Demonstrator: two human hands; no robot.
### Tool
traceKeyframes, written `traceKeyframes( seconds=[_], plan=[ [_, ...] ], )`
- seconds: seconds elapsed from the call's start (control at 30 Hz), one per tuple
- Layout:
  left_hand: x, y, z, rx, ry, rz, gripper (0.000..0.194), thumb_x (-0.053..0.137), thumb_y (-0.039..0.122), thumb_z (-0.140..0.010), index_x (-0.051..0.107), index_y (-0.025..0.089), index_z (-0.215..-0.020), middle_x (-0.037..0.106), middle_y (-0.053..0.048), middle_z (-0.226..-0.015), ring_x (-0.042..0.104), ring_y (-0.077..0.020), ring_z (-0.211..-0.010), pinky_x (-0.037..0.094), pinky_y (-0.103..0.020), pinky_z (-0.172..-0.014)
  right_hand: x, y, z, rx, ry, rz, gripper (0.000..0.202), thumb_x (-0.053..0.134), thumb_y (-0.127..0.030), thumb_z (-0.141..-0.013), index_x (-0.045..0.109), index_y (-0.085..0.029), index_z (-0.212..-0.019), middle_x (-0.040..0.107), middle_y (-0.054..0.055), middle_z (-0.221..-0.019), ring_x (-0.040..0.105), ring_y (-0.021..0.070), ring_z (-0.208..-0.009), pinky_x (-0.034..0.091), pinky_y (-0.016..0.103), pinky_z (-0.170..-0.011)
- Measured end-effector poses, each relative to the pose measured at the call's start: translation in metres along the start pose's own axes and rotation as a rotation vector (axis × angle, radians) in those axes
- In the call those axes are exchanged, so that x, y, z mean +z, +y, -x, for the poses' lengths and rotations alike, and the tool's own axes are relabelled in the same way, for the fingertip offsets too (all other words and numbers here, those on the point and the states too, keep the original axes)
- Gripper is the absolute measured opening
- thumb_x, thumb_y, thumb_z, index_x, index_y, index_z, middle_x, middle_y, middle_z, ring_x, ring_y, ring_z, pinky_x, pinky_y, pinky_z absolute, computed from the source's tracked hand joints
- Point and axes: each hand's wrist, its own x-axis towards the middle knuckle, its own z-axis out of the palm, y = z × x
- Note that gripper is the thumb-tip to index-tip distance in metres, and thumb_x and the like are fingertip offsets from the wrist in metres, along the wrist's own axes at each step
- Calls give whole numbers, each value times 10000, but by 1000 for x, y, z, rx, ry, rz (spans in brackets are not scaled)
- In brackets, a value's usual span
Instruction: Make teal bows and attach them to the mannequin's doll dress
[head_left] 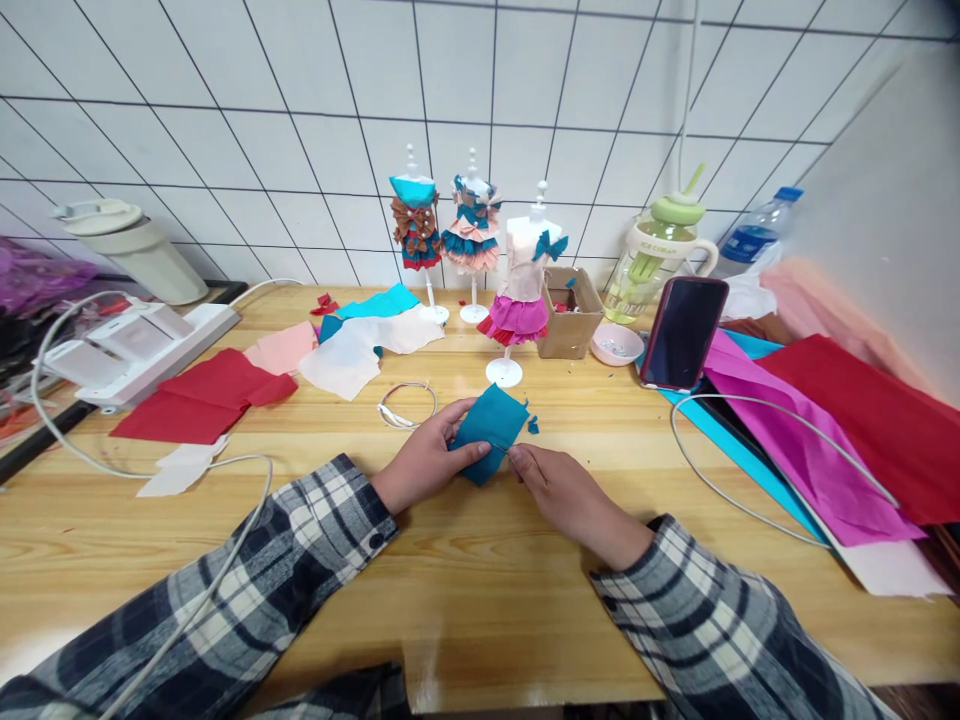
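A teal piece of paper or cloth [491, 425] is held up over the middle of the wooden table. My left hand [435, 452] grips its left side, thumb on the front face and fingers behind. At its lower right edge, the fingertips of my right hand [559, 490] are pinched together; a thin dark line runs from them across the teal piece, too small to name. Small teal scraps [532, 424] lie just beyond. Behind stands a small white dress form [517, 285] with a pink ruffled skirt and teal bow. Two more dressed forms [471, 230] [415, 225] stand farther back.
Red [206, 395] and pale pink sheets [367, 345] lie left, near a power strip [169, 350] and cable. A wire coil [406, 405] lies centrally. At right are a cardboard box [570, 325], pink dish [617, 345], phone [684, 330], bottles and coloured sheets [806, 430] under a looping cable.
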Motion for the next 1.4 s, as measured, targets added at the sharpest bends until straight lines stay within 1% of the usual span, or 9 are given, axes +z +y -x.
traceKeyframes(
  seconds=[0.17, 0.33, 0.43, 0.57, 0.73, 1.0, 1.17, 1.4],
  plan=[
    [1, 2, 0, -14, -3, 3, 653, 713, 320, -729, 432, 155, -1295, 610, -113, -1212, 599, -263, -1067, 478, -396, -914, 0, -2, 1, 20, -7, 28, 468, 185, -458, -985, 565, -220, -848, 639, 30, -791, 558, 172, -721, 350, 275, -642],
    [1, 4, 1, -11, -15, 13, 636, 713, 336, -733, 448, 164, -1285, 610, -110, -1227, 608, -265, -1061, 486, -385, -898, 1, -2, 0, 30, -11, 50, 461, 197, -444, -987, 584, -219, -878, 649, 33, -803, 568, 174, -729, 352, 274, -634],
    [1, 2, 1, 2, -22, -4, 625, 709, 335, -745, 445, 164, -1285, 596, -112, -1249, 602, -265, -1077, 486, -376, -906, 2, -1, 0, 30, -3, 35, 463, 195, -450, -985, 566, -216, -835, 640, 29, -784, 563, 173, -726, 359, 276, -644],
    [1, 0, 1, 21, -52, -1, 613, 695, 318, -766, 432, 175, -1300, 610, -101, -1229, 610, -253, -1066, 494, -363, -901, 3, -1, 0, 28, 9, 4, 465, 190, -455, -983, 529, -214, -775, 622, 20, -753, 559, 170, -728, 366, 277, -668],
    [2, -1, 1, 28, -50, -2, 590, 691, 307, -772, 446, 170, -1291, 609, -99, -1232, 611, -244, -1065, 496, -351, -903, 3, 0, 0, 24, 7, 18, 454, 200, -467, -980, 521, -213, -784, 628, 26, -772, 556, 172, -729, 361, 277, -664],
    [3, 0, 1, 15, -51, 2, 563, 705, 313, -752, 484, 166, -1249, 634, -101, -1187, 617, -261, -1052, 495, -381, -901, 4, 0, 0, 46, -8, 35, 463, 196, -479, -979, 530, -211, -801, 643, 38, -789, 567, 178, -735, 362, 274, -661],
    [4, 1, 2, 17, -59, 22, 573, 707, 313, -743, 502, 178, -1261, 629, -98, -1214, 608, -272, -1077, 489, -401, -917, 4, 0, 0, 53, -12, 45, 480, 191, -493, -979, 540, -208, -811, 652, 47, -808, 585, 186, -779, 370, 277, -685],
    [4, 0, 2, 31, -82, 11, 561, 694, 290, -759, 493, 174, -1269, 622, -101, -1228, 604, -264, -1089, 480, -408, -942, 4, -1, 0, 58, -16, 68, 481, 201, -496, -977, 562, -207, -843, 660, 53, -824, 579, 191, -768, 360, 280, -666]
  ],
)
